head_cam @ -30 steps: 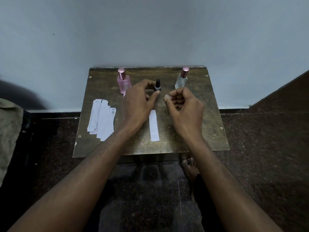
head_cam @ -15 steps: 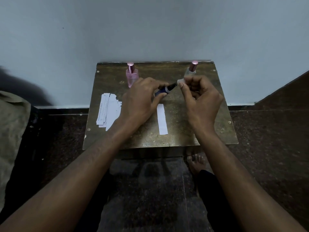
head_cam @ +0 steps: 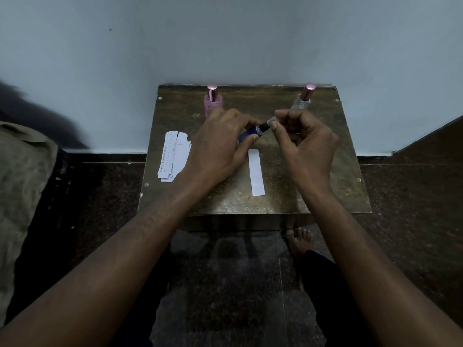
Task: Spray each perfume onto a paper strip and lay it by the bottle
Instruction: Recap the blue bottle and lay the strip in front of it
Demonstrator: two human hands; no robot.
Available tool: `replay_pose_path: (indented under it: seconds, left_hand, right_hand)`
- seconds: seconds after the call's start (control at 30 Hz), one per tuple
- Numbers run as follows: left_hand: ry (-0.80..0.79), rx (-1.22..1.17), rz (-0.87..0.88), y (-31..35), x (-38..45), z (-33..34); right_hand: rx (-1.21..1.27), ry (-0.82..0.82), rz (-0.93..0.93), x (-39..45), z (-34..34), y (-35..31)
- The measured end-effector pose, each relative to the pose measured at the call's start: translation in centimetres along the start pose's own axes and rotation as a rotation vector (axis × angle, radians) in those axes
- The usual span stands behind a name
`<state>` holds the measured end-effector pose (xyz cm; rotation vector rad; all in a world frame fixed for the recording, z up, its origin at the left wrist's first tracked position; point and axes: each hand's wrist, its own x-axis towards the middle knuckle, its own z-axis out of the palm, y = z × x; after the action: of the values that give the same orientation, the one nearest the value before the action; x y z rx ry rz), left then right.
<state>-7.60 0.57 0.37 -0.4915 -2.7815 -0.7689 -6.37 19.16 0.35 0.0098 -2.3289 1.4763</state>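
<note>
left hand grips small blue bottle at frame centre, tilted over table; right hand pinches its clear cap. single paper strip lies flat just below bottle. pink bottle & clear bottle upright at table's far edge, strip stack centre-left.

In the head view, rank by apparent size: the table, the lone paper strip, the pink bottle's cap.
1. table
2. lone paper strip
3. pink bottle's cap, which stands farther from the camera, so it looks smaller still.
</note>
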Motion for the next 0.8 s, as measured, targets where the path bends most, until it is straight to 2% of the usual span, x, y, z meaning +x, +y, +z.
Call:
replay_pose_path:
  seconds: [0.33,0.63,0.8]
  left_hand:
    - [-0.052,-0.298,-0.062,0.5,-0.4,-0.4]
    - [-0.078,-0.291,-0.091,0.1,-0.6,-0.2]
    - [0.043,-0.524,-0.210,0.5,-0.6,-0.1]
  right_hand:
    - [0.060,-0.110,0.022,0.4,-0.6,-0.1]
    - [-0.022,-0.171,0.008,-0.1,-0.5,-0.3]
    - [0.138,-0.210,0.088,0.2,-1.1,-0.2]
